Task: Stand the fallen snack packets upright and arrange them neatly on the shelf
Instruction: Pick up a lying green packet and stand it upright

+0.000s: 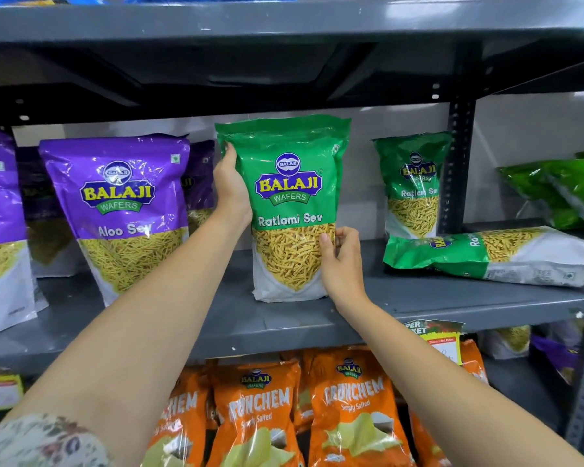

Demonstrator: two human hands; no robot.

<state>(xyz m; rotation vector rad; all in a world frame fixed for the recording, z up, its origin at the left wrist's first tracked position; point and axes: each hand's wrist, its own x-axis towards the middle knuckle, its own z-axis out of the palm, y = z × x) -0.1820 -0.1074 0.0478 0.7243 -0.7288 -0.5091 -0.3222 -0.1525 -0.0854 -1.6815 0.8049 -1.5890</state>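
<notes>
While both hands clasp it, one glossy green Ratlami Sev packet [292, 210] stands upright on the grey metal shelf [418, 298]: the left hand [231, 187] wraps its upper edge, the right hand [343, 257] pinches its lower side. Two more green packets sit to the right, one upright packet [413, 183] at the back and one fallen packet [486, 256] lying flat. Crinkly purple Aloo Sev pouches [122, 210] stand left; orange Crunchem bags [354, 409] fill the shelf below.
</notes>
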